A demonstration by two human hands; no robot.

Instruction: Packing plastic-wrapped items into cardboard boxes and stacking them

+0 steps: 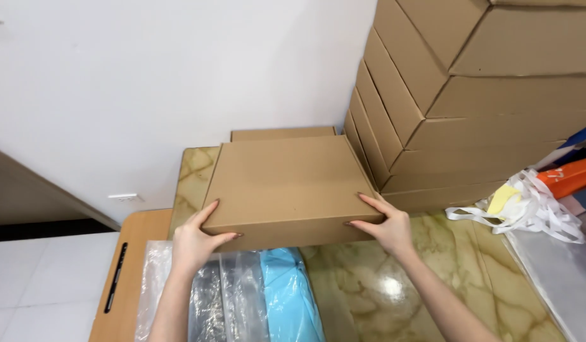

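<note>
left hand (193,244): gripping near-left corner of flat cardboard box (286,183)
right hand (387,227): clamped on box's right front edge

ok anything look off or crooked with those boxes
Slightly. The box held by the left hand and right hand sits skewed on the box beneath. The stack at right is unevenly piled. No damage shows.
</note>
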